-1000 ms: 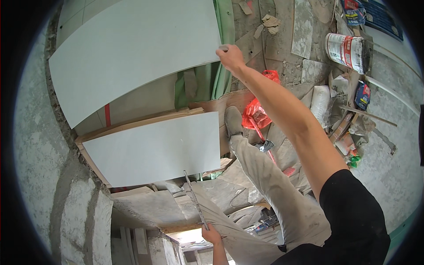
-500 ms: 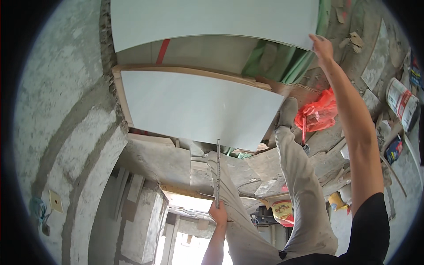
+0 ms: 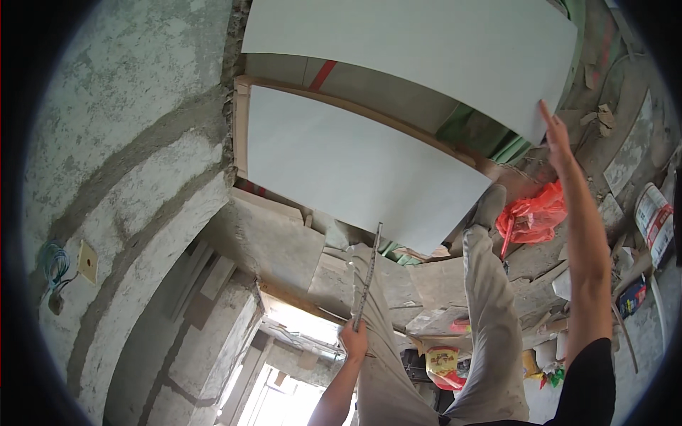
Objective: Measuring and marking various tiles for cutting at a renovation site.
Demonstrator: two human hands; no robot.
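My left hand (image 3: 354,339), low in the middle, is closed around a long narrow metal strip (image 3: 369,277) that looks like a ruler. Its far end reaches the near edge of a large pale tile (image 3: 355,167) lying on cardboard. Beyond lies a second large pale tile (image 3: 426,53), with a gap between the two. My right hand (image 3: 557,138) is at the near right corner of the far tile, its fingers stretched out along the edge and not wrapped round it. Whether the fingertips press on the tile is hard to tell.
A red plastic bag (image 3: 533,216) lies right of my shoe (image 3: 490,206). Farther right stands a white and red bucket (image 3: 653,220) among scraps. A rough wall (image 3: 156,92) rises on the left, with a socket plate (image 3: 87,262). Green sheeting (image 3: 508,149) shows beneath the far tile.
The view has turned, so the tiles sit farther right and tilt more. My right hand's fingers have straightened at the tile's corner. My left hand still holds the strip, which leans more.
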